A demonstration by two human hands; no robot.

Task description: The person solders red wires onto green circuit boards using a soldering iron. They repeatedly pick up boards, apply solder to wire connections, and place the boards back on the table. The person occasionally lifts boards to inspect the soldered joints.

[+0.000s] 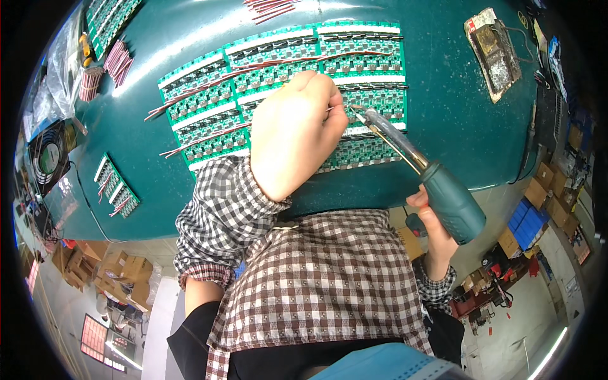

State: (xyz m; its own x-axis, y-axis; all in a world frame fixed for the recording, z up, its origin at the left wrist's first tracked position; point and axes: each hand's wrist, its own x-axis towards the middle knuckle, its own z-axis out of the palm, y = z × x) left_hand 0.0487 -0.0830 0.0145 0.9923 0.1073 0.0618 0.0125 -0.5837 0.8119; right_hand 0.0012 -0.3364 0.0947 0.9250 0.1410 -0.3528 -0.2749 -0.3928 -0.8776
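Observation:
Panels of green circuit boards (373,61) lie side by side on the table, with white strips, black wires and red-and-white wires laid across them. My left hand (294,133) rests over the middle of the boards, its fingers pinched around a thin wire (329,109) whose end barely shows; most of it is hidden behind the fingers. In my right hand (438,231) is a soldering iron (453,202) with a thick green handle. Its tip points up and left, close to my left fingertips, over the boards. Whether the tip touches a board, I cannot tell.
A worn, residue-covered tray (493,54) sits at the right on the green table (453,95). Wire bundles lie at the back (272,9) and left (118,62). A small board piece (116,187) is at the left, near a black fan (49,157).

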